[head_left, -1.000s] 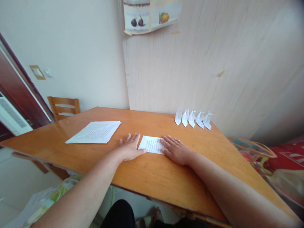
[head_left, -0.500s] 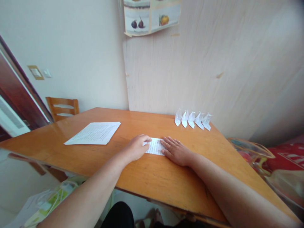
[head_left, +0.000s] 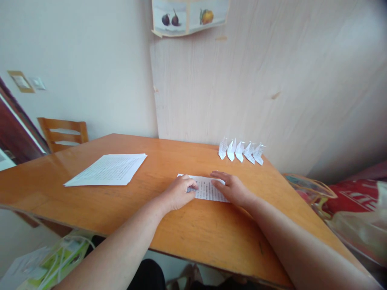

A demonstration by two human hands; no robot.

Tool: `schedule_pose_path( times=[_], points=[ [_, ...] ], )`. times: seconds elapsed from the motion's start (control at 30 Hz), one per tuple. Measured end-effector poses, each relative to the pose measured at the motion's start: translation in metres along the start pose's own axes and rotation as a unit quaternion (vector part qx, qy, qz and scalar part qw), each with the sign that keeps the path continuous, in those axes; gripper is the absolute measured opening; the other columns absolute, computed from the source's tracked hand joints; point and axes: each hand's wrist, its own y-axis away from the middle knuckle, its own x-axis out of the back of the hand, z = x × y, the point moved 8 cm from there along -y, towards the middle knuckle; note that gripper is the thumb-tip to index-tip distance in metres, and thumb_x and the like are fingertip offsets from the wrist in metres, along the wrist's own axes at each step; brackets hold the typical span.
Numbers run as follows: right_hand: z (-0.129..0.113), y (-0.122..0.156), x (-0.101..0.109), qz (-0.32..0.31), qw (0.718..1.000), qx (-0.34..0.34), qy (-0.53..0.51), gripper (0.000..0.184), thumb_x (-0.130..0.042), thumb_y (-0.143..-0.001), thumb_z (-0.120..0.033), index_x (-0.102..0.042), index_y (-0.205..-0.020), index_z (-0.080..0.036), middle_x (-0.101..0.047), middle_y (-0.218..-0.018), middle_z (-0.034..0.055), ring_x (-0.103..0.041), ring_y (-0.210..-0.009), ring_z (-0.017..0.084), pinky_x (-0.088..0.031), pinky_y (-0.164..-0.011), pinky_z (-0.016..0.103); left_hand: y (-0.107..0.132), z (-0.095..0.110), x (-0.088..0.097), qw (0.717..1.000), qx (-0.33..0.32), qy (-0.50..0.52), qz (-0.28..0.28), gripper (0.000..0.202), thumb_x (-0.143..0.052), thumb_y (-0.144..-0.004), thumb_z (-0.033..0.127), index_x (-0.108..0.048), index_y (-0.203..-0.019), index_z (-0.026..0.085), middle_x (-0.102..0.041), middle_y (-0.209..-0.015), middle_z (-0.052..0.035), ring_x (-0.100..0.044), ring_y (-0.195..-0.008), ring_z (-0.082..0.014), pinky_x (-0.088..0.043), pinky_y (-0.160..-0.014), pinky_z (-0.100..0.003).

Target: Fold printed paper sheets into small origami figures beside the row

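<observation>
A small printed sheet of paper (head_left: pixel 208 189) lies flat on the wooden table (head_left: pixel 187 225) between my hands. My left hand (head_left: pixel 178 193) is curled, its fingertips pinching the sheet's left edge. My right hand (head_left: pixel 231 188) rests on the sheet's right part with fingers bent over the paper, pressing it down. A row of several small folded white paper figures (head_left: pixel 240 150) stands near the table's far right edge, apart from both hands.
A stack of printed sheets (head_left: pixel 107 169) lies on the left half of the table. A wooden chair (head_left: pixel 62 131) stands behind the far left corner. A pale wood panel (head_left: pixel 256 80) rises behind the table. Plastic bags (head_left: pixel 347 209) sit to the right.
My left hand went from lying flat beside the sheet to curling and gripping its left edge. The sheet now shows wider between my hands. My right hand shifted slightly right.
</observation>
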Motion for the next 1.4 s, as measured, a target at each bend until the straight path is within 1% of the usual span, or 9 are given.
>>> schedule_pose_path(
  times=[0.1, 0.2, 0.3, 0.43, 0.6, 0.8, 1.07, 1.27, 1.4],
  points=[
    [-0.012, 0.002, 0.012, 0.032, 0.999, 0.033, 0.01, 0.03, -0.052, -0.093, -0.029, -0.072, -0.112, -0.018, -0.072, -0.115, 0.0109, -0.066, -0.108, 0.024, -0.049, -0.097, 0.038, -0.001, 0.001, -0.001, 1.0, -0.007, 0.003, 0.004, 0.021, -0.064, -0.077, 0.012, -0.07, -0.094, 0.022, -0.067, -0.103, -0.003, -0.061, -0.101, -0.0208, -0.048, -0.091, -0.033],
    [-0.027, 0.005, 0.012, 0.016, 0.998, 0.064, 0.021, 0.02, -0.054, -0.09, -0.024, -0.073, -0.093, -0.019, -0.071, -0.093, 0.0066, -0.066, -0.086, 0.019, -0.05, -0.079, 0.031, -0.001, 0.003, 0.0, 1.0, -0.01, 0.0, 0.009, 0.017, -0.064, -0.079, 0.014, -0.07, -0.093, 0.022, -0.067, -0.101, -0.003, -0.061, -0.1, -0.021, -0.049, -0.09, -0.034],
    [-0.03, 0.006, 0.004, -0.01, 0.999, 0.028, 0.018, 0.015, -0.055, -0.087, -0.023, -0.068, -0.08, -0.018, -0.067, -0.079, 0.003, -0.061, -0.073, 0.016, -0.045, -0.067, 0.027, -0.001, 0.007, 0.001, 1.0, -0.009, -0.008, 0.01, 0.016, -0.064, -0.079, 0.014, -0.07, -0.092, 0.021, -0.067, -0.099, -0.0035, -0.061, -0.097, -0.021, -0.049, -0.088, -0.034],
    [-0.027, 0.007, -0.015, -0.048, 0.998, -0.026, 0.011, 0.013, -0.056, -0.084, -0.024, -0.062, -0.073, -0.019, -0.062, -0.069, -0.0013, -0.055, -0.063, 0.013, -0.037, -0.057, 0.024, -0.002, 0.01, 0.002, 1.0, -0.007, -0.013, 0.006, 0.015, -0.065, -0.08, 0.015, -0.07, -0.092, 0.021, -0.067, -0.099, -0.0042, -0.061, -0.097, -0.0218, -0.049, -0.086, -0.034],
    [-0.023, 0.005, -0.025, -0.078, 0.993, -0.075, 0.047, 0.011, -0.065, -0.079, -0.029, -0.061, -0.076, -0.019, -0.065, -0.071, -0.0013, -0.054, -0.064, 0.013, -0.034, -0.057, 0.024, -0.004, 0.009, 0.0, 1.0, -0.008, -0.018, -0.004, 0.013, -0.066, -0.081, 0.021, -0.07, -0.093, 0.021, -0.067, -0.099, -0.0048, -0.061, -0.096, -0.0225, -0.049, -0.085, -0.034],
    [-0.02, 0.002, -0.03, -0.131, 0.983, -0.123, 0.047, 0.024, -0.068, -0.08, -0.041, -0.061, -0.078, -0.019, -0.062, -0.07, -0.0017, -0.051, -0.063, 0.012, -0.033, -0.055, 0.023, -0.007, 0.007, -0.003, 0.999, -0.015, -0.03, -0.009, 0.01, -0.067, -0.081, 0.025, -0.07, -0.09, 0.022, -0.068, -0.098, -0.0046, -0.062, -0.095, -0.0224, -0.048, -0.084, -0.032],
    [-0.021, -0.003, -0.035, -0.176, 0.97, -0.149, 0.073, 0.024, -0.072, -0.077, -0.041, -0.062, -0.08, -0.019, -0.065, -0.074, -0.0016, -0.054, -0.065, 0.012, -0.034, -0.055, 0.023, -0.006, 0.005, -0.004, 0.999, -0.025, -0.031, 0.003, 0.01, -0.067, -0.082, 0.029, -0.07, -0.09, 0.023, -0.069, -0.098, -0.0046, -0.062, -0.094, -0.0227, -0.048, -0.083, -0.031],
    [-0.016, -0.002, -0.025, -0.203, 0.959, -0.178, 0.092, 0.018, -0.075, -0.073, -0.033, -0.065, -0.08, -0.019, -0.066, -0.073, -0.0013, -0.055, -0.065, 0.014, -0.034, -0.054, 0.023, -0.006, 0.003, -0.003, 0.999, -0.027, -0.035, 0.006, 0.012, -0.068, -0.08, 0.027, -0.069, -0.091, 0.022, -0.068, -0.099, -0.005, -0.062, -0.093, -0.0232, -0.047, -0.082, -0.032],
    [-0.005, 0.007, -0.007, -0.209, 0.948, -0.209, 0.122, 0.029, -0.078, -0.071, -0.044, -0.065, -0.078, -0.019, -0.065, -0.071, 0.0002, -0.055, -0.063, 0.016, -0.033, -0.053, 0.025, -0.008, 0.0, -0.006, 0.999, -0.025, -0.031, 0.005, 0.012, -0.068, -0.079, 0.027, -0.068, -0.09, 0.022, -0.067, -0.098, -0.0046, -0.061, -0.094, -0.0226, -0.047, -0.082, -0.032]
  ],
)
